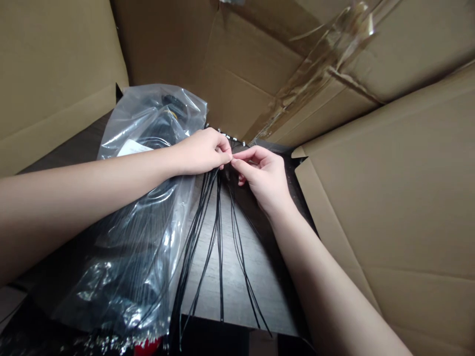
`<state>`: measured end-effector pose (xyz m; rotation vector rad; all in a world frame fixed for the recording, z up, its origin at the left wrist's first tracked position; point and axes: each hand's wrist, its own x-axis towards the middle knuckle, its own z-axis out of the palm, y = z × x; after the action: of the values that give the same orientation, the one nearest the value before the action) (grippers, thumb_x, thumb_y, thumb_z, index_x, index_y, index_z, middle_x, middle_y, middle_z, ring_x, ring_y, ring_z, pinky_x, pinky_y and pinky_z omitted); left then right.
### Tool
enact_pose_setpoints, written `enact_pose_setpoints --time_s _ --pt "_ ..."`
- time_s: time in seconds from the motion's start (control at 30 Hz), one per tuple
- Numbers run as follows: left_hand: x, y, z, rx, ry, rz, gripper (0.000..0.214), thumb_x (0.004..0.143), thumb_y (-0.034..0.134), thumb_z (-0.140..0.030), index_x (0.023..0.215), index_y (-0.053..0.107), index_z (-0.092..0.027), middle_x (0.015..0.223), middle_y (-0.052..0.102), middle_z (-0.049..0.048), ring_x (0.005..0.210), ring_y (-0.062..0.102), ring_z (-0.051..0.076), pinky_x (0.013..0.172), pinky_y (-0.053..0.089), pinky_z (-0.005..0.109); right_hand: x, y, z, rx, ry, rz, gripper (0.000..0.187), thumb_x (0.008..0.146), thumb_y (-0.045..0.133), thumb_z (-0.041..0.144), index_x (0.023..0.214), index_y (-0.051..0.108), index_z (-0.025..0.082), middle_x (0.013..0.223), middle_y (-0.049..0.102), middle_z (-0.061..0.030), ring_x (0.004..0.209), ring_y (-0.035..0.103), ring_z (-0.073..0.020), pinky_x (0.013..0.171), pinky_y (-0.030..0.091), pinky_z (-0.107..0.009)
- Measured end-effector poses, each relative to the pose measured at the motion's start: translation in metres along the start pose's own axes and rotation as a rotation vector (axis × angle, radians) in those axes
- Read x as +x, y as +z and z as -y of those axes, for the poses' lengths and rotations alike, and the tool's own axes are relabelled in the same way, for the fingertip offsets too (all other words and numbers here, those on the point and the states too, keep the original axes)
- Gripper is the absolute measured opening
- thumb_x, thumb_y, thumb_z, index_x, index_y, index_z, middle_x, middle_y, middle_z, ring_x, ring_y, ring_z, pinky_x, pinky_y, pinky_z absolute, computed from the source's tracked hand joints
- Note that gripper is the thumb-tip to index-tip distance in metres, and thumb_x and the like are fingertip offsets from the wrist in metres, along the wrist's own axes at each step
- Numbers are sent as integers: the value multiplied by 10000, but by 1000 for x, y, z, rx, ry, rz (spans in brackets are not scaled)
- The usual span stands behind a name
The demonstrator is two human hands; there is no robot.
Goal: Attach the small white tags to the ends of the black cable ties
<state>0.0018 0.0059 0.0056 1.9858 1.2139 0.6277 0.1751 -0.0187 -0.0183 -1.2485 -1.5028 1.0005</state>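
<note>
My left hand [208, 152] reaches in from the left, its thumb and index finger pinched. Fingertip to fingertip with it, my right hand [265, 178] also pinches, its other fingers curled. Whatever sits between the fingertips is too small and covered to make out. Thin black cables [221, 247] run from under my hands toward the table's near edge, fanned in loose bundles. Just beyond my fingers lies a row of small white connectors [234, 139] at the cables' far ends. Under my left forearm is a clear plastic bag [185, 106] full of black cables.
Cardboard walls close in the dark wood table [245, 291]: a panel on the left [55, 64], a taped panel at the back [252, 64] and another on the right [401, 188]. A white label [133, 147] shows on the bag. Something red [147, 347] is at the bottom edge.
</note>
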Motion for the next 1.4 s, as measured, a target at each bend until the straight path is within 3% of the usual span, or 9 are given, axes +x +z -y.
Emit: enact_pose_setpoints --time_s 1.07,1.4 --pt "2 0 1 -34 -18 7 176 837 580 -220 724 702 -159 717 711 17 665 578 137 657 383 282 1 0 -1 45 12 9 151 721 763 272 773 641 199 625 590 47 470 492 -67 430 447 -207" --pt "2 0 1 -34 -27 6 132 818 599 -186 803 726 -154 745 705 21 697 589 147 703 398 292 1 0 -1 10 21 18 139 728 759 261 766 643 194 637 603 40 470 494 -66 428 442 -207"
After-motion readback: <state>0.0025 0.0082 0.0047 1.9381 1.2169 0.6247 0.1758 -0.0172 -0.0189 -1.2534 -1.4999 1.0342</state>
